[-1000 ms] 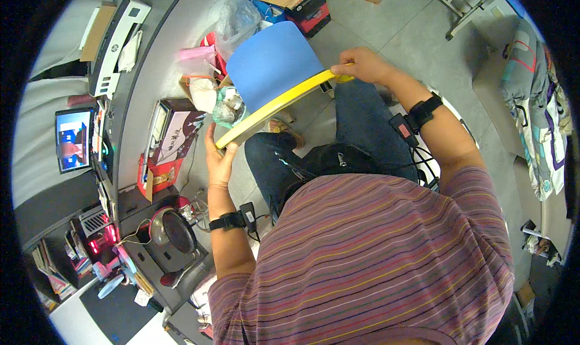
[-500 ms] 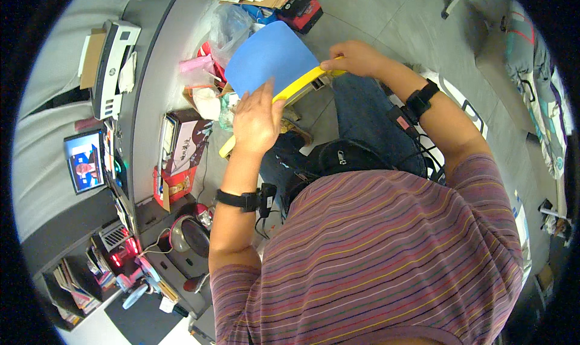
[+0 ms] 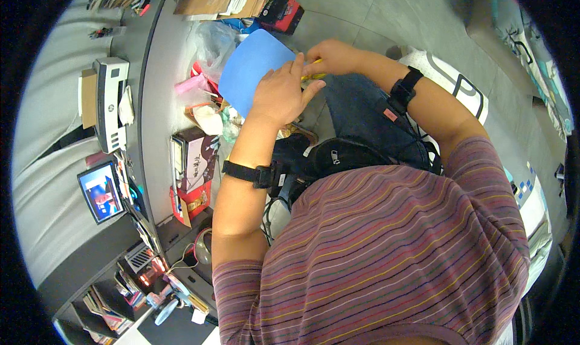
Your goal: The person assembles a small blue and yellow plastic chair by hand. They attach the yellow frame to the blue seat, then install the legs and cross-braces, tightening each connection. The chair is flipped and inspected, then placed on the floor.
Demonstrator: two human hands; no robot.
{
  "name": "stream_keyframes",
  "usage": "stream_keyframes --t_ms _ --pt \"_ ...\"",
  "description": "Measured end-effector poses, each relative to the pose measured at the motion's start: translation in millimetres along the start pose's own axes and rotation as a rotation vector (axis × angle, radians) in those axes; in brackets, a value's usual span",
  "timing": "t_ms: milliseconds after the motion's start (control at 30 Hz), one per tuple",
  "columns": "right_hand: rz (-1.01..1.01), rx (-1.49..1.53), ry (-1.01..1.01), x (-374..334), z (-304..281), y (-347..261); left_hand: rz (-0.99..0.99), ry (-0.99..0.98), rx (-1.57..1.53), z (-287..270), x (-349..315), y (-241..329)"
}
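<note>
A smooth blue panel (image 3: 251, 70) with rounded corners is in front of my lap. My left hand (image 3: 281, 94) lies across its near right edge, fingers stretched out and thumb apart. Close beside the left fingertips, my right hand (image 3: 329, 60) has its fingers bent around a yellow bar (image 3: 315, 73). Only a short end of this bar shows; the hands hide the rest. Whether the bar is joined to the blue panel here I cannot tell.
Left of the panel are a clear plastic bag (image 3: 214, 43), a pink bag (image 3: 190, 85) and crumpled white paper (image 3: 208, 120). Beyond it stands a black and red box (image 3: 281, 9). A printer (image 3: 112, 106) and a lit screen (image 3: 101, 191) are further left.
My left hand has moved right, up to my right hand. The long yellow edge seen earlier along the panel is now mostly out of sight. The whole view has shifted somewhat.
</note>
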State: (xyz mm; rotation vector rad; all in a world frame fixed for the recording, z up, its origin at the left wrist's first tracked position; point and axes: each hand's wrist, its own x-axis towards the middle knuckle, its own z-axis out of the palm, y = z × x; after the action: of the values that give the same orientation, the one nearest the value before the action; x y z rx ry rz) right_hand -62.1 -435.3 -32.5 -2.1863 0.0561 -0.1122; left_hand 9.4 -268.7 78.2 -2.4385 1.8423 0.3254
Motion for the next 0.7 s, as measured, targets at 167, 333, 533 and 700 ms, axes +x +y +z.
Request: stream_keyframes --t_ms 167,333,533,700 --pt "0.084 0.543 -0.194 -10.0 -11.3 14.1 -0.016 -0.043 -0.064 -7.4 0.2 4.4" --pt "0.031 0.843 -0.178 -22.4 -28.3 24.6 -0.044 -0.072 -0.075 -8.7 2.2 5.7" --pt "-0.053 0.844 -0.232 -23.4 -35.5 33.6 -0.093 -0.149 -0.044 -12.1 5.5 8.5" --pt "-0.006 0.626 -0.230 -17.9 -34.0 49.7 -0.132 -0.184 0.017 -12.6 6.6 11.7"
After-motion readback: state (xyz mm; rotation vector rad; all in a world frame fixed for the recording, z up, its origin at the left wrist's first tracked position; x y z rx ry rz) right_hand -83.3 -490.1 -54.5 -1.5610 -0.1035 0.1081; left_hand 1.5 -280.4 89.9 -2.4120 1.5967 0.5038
